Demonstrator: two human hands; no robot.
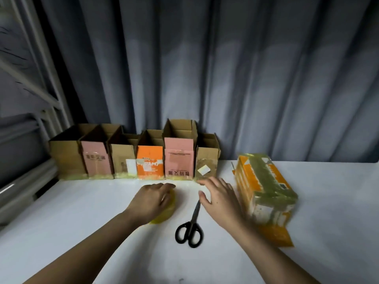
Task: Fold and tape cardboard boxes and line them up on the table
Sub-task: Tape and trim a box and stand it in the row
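Observation:
Several open-topped cardboard boxes [135, 154] stand in a row along the back of the white table [82, 232], brown, pink and orange. An orange box [264, 191] wrapped in yellowish tape lies on its side at the right, blurred. My left hand [152, 198] lies curled over a yellow tape roll [167, 212]. My right hand [219, 198] hovers with fingers spread, just left of the orange box and above the blades of the black-handled scissors [190, 230]. It holds nothing.
A grey curtain [225, 78] hangs behind the table. A white metal frame [41, 89] stands at the left. The table's back right corner [348, 171] lies beyond the orange box.

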